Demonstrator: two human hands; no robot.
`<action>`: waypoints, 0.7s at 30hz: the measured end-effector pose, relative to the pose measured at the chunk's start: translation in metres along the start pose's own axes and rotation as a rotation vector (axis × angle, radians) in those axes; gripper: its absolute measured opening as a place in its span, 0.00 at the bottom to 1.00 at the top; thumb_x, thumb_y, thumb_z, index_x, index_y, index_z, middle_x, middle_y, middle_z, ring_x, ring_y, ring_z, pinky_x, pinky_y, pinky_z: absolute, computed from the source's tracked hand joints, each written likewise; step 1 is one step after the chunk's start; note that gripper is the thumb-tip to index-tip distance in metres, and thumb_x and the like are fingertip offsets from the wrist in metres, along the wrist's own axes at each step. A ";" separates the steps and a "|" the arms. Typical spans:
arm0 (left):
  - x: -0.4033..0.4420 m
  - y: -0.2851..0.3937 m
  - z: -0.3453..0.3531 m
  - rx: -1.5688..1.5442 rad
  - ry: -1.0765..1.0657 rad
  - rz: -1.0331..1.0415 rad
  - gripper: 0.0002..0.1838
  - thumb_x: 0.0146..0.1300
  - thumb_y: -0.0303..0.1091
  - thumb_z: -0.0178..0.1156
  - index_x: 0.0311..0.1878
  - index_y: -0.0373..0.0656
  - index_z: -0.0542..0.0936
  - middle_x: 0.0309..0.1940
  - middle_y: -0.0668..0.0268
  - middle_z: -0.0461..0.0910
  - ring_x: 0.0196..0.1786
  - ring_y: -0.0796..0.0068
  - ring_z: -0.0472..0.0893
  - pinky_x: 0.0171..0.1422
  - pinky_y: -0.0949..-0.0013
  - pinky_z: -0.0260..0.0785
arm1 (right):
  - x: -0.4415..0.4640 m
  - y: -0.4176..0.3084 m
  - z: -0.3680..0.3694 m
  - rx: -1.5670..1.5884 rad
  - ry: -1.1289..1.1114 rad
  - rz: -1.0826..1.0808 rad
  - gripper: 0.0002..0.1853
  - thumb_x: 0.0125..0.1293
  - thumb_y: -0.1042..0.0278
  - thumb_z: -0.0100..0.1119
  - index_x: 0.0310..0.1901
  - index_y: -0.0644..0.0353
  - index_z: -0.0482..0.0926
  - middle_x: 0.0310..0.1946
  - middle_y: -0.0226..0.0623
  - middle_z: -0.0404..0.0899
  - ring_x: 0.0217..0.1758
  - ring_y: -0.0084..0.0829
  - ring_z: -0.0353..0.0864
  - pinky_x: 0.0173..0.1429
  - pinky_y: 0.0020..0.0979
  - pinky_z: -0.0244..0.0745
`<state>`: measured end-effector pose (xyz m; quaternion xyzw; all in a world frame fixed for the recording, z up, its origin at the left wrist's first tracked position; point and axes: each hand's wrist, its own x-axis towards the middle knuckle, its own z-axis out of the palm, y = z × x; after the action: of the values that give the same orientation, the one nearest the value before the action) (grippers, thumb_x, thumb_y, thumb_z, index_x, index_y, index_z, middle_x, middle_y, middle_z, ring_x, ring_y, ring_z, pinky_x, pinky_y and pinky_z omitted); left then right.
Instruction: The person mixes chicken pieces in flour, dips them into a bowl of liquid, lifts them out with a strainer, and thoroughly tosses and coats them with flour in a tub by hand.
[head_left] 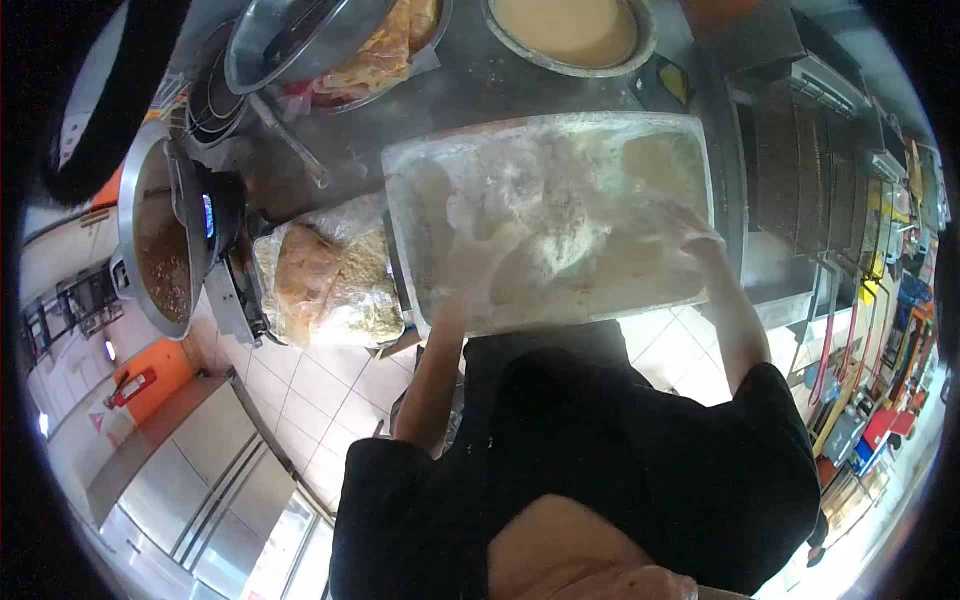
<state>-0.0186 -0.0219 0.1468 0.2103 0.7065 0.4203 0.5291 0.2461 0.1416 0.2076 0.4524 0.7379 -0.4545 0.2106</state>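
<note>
A large rectangular tray [545, 122] holds white flour [570, 235], heaped in the middle and thin toward the sides. My left hand [485, 268], coated in flour, is in the left part of the tray, and its fingers blur into the flour and haze. On the right side my right hand [688, 228] is over the flour beside the tray's wall. Its floured fingers look stretched toward the middle, with nothing visible in them. Pale dust hangs over the tray and softens the outlines.
Left of the tray sits a plastic-lined container [365, 300] with a bag on crumbs. A bowl of beige liquid [570, 30] stands behind. Farther left are tongs [290, 140], a metal bowl [245, 60], marinated meat [385, 60] and a wide pan of brown liquid [160, 240].
</note>
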 end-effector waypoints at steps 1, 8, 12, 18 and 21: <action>-0.004 -0.005 -0.006 -0.059 0.024 -0.165 0.51 0.49 0.47 0.73 0.72 0.34 0.58 0.68 0.46 0.62 0.72 0.57 0.62 0.73 0.61 0.56 | -0.003 0.024 0.002 -0.026 0.015 -0.010 0.29 0.61 0.69 0.59 0.66 0.53 0.67 0.67 0.41 0.67 0.69 0.41 0.66 0.73 0.35 0.60; 0.035 -0.096 0.002 0.663 -0.133 0.678 0.23 0.53 0.36 0.65 0.53 0.43 0.76 0.47 0.56 0.77 0.52 0.59 0.76 0.57 0.63 0.69 | 0.062 0.004 0.079 -0.238 -0.108 -0.189 0.21 0.68 0.69 0.53 0.63 0.50 0.72 0.69 0.39 0.65 0.68 0.40 0.68 0.72 0.38 0.64; 0.033 -0.069 0.004 0.696 -0.253 0.764 0.14 0.54 0.35 0.61 0.45 0.44 0.80 0.41 0.59 0.81 0.47 0.58 0.79 0.52 0.60 0.71 | 0.050 0.012 0.056 -0.217 -0.008 -0.341 0.18 0.70 0.70 0.50 0.60 0.49 0.75 0.68 0.38 0.66 0.65 0.38 0.70 0.70 0.39 0.67; 0.034 -0.074 -0.014 0.580 0.112 0.239 0.13 0.60 0.38 0.59 0.44 0.43 0.79 0.40 0.57 0.79 0.48 0.59 0.79 0.53 0.57 0.71 | 0.036 0.053 -0.002 0.346 0.265 0.088 0.19 0.67 0.61 0.51 0.56 0.58 0.76 0.59 0.43 0.74 0.60 0.36 0.75 0.62 0.36 0.71; 0.001 0.006 0.007 0.913 0.117 0.381 0.17 0.60 0.44 0.61 0.47 0.43 0.78 0.43 0.56 0.78 0.52 0.62 0.78 0.56 0.60 0.71 | 0.107 0.079 0.011 0.056 0.480 0.005 0.16 0.68 0.66 0.52 0.54 0.57 0.79 0.60 0.42 0.74 0.58 0.37 0.77 0.59 0.40 0.74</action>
<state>-0.0131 -0.0152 0.1501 0.5220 0.7959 0.1685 0.2563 0.2591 0.1972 0.0875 0.5548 0.7528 -0.3536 0.0180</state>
